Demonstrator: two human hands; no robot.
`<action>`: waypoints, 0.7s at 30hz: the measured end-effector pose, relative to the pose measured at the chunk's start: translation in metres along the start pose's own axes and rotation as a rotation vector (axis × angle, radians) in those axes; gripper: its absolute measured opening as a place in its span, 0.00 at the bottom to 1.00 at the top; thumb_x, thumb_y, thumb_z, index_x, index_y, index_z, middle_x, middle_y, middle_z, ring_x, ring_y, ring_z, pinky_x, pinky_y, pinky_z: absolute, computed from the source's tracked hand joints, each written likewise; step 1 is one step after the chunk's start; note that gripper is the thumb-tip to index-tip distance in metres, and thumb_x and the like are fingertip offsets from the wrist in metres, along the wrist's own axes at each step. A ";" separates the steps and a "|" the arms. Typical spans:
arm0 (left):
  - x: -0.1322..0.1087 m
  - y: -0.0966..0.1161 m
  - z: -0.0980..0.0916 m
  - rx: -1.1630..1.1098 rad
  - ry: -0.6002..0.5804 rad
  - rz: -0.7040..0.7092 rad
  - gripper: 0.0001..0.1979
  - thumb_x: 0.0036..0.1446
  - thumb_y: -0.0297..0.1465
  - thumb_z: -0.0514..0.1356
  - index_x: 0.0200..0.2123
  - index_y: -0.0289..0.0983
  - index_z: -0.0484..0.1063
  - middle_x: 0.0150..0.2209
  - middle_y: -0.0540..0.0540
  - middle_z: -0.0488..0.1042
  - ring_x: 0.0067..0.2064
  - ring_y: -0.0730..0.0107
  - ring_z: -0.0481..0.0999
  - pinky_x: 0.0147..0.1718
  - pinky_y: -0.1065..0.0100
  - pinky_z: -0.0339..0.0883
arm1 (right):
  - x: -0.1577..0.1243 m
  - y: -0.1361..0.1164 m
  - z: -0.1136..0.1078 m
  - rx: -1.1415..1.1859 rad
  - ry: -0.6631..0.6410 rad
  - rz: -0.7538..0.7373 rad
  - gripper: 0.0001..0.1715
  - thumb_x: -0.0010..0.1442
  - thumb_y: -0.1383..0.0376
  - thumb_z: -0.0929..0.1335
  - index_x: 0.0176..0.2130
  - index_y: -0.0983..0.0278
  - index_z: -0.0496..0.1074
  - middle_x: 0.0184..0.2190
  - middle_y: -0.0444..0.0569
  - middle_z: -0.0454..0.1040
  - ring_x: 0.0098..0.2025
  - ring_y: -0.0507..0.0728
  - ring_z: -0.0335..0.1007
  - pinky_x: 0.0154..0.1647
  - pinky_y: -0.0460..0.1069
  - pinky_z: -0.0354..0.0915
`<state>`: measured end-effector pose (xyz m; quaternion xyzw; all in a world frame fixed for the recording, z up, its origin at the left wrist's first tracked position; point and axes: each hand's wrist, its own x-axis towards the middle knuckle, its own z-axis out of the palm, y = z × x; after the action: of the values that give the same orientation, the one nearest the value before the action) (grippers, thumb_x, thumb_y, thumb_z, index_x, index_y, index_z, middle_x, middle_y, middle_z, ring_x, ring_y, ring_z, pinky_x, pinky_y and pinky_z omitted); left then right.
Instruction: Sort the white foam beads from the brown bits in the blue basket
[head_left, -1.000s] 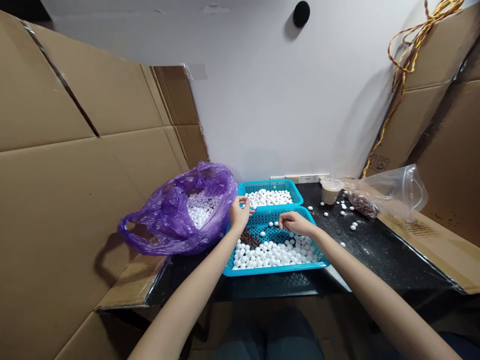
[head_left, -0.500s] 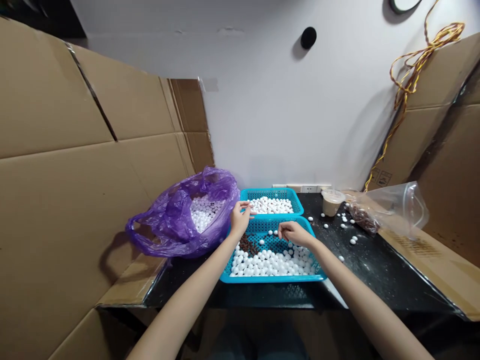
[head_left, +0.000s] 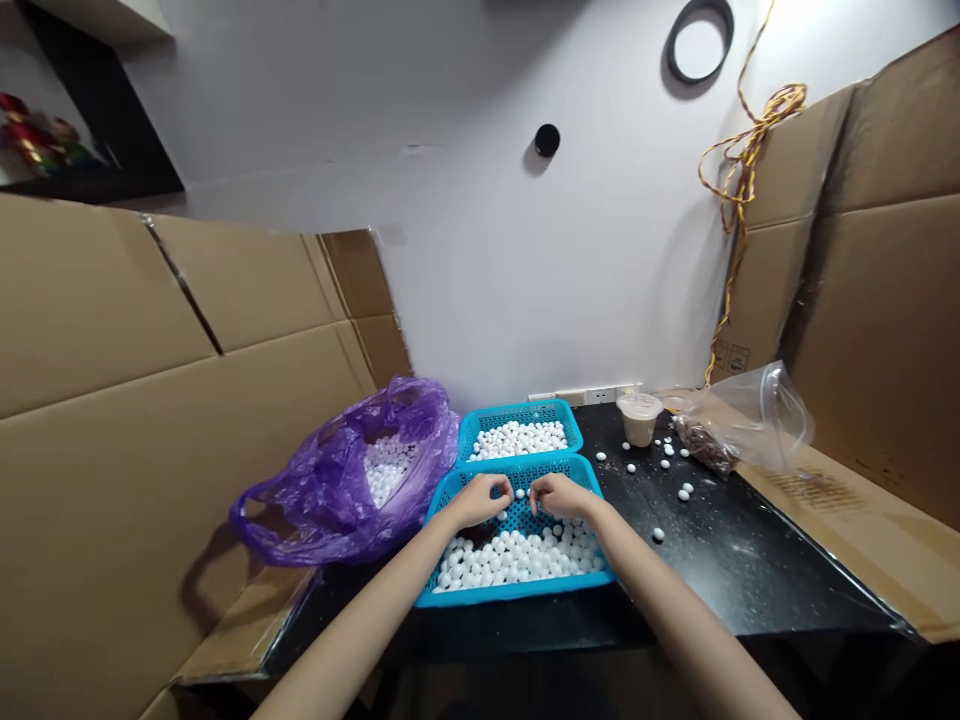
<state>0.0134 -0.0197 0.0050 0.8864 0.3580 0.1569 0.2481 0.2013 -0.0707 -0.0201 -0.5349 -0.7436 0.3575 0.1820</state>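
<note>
A person's left hand [head_left: 480,500] and right hand [head_left: 561,495] are hovering in narrow pinches above white balls [head_left: 517,560] in a blue plastic basket [head_left: 517,595].

The basket is sitting at the near edge of a black table [head_left: 750,570], between both hands, with a second blue basket [head_left: 517,412] behind it and a purple plastic bag [head_left: 322,510] holding more balls beside it. The fingers are hiding whether either hand is holding a ball, and the hands are covering part of the basket's floor.
</note>
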 end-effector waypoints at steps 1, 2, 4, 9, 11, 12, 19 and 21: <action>0.000 0.000 -0.001 0.026 -0.023 -0.004 0.08 0.45 0.29 0.53 0.24 0.37 0.73 0.26 0.50 0.75 0.27 0.70 0.70 0.27 0.73 0.60 | 0.000 0.000 -0.001 -0.002 -0.009 0.002 0.17 0.61 0.63 0.65 0.49 0.66 0.66 0.48 0.51 0.67 0.44 0.58 0.68 0.42 0.55 0.67; 0.001 0.000 -0.001 0.049 -0.043 -0.011 0.09 0.45 0.29 0.53 0.25 0.37 0.73 0.26 0.50 0.75 0.27 0.70 0.70 0.27 0.73 0.60 | 0.000 0.000 -0.002 -0.003 -0.022 0.007 0.17 0.61 0.62 0.64 0.49 0.66 0.66 0.48 0.51 0.67 0.44 0.58 0.68 0.42 0.55 0.67; 0.001 0.001 -0.001 0.084 -0.069 -0.024 0.09 0.45 0.29 0.53 0.25 0.37 0.73 0.26 0.50 0.75 0.27 0.70 0.70 0.27 0.73 0.60 | -0.001 -0.001 -0.002 -0.003 -0.060 0.012 0.17 0.61 0.63 0.64 0.49 0.66 0.66 0.48 0.52 0.67 0.44 0.58 0.68 0.42 0.56 0.67; -0.001 0.003 -0.001 0.129 -0.090 -0.061 0.09 0.44 0.28 0.53 0.24 0.37 0.73 0.26 0.50 0.75 0.27 0.70 0.70 0.27 0.73 0.59 | -0.004 -0.003 -0.004 -0.012 -0.108 -0.013 0.16 0.61 0.63 0.64 0.49 0.66 0.66 0.48 0.51 0.67 0.44 0.58 0.68 0.42 0.55 0.67; -0.002 0.006 -0.001 0.131 -0.085 -0.077 0.08 0.44 0.28 0.53 0.25 0.37 0.73 0.26 0.50 0.74 0.26 0.70 0.70 0.26 0.73 0.59 | -0.005 -0.004 -0.005 -0.018 -0.103 -0.028 0.16 0.61 0.62 0.64 0.48 0.66 0.66 0.48 0.51 0.67 0.44 0.58 0.68 0.42 0.55 0.67; -0.002 0.007 -0.001 0.127 -0.082 -0.083 0.08 0.43 0.28 0.54 0.25 0.37 0.74 0.26 0.50 0.75 0.26 0.70 0.70 0.25 0.73 0.59 | -0.006 -0.004 -0.006 -0.021 -0.097 -0.032 0.16 0.61 0.62 0.64 0.49 0.66 0.66 0.48 0.51 0.67 0.44 0.58 0.68 0.42 0.55 0.67; 0.002 0.020 -0.005 0.032 -0.022 -0.126 0.08 0.47 0.32 0.56 0.27 0.37 0.74 0.30 0.49 0.75 0.27 0.71 0.70 0.25 0.74 0.60 | -0.008 -0.004 -0.007 -0.030 -0.083 0.031 0.16 0.62 0.63 0.64 0.49 0.65 0.66 0.49 0.52 0.67 0.44 0.58 0.68 0.42 0.55 0.67; 0.003 0.022 -0.007 -0.015 0.008 -0.146 0.08 0.47 0.34 0.57 0.27 0.37 0.74 0.29 0.49 0.75 0.28 0.71 0.69 0.25 0.74 0.60 | -0.008 -0.004 -0.006 -0.028 -0.098 0.058 0.16 0.62 0.63 0.64 0.49 0.65 0.66 0.48 0.52 0.67 0.44 0.57 0.68 0.42 0.55 0.67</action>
<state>0.0247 -0.0284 0.0234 0.8552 0.4216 0.1445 0.2643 0.2057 -0.0771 -0.0126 -0.5405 -0.7408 0.3778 0.1277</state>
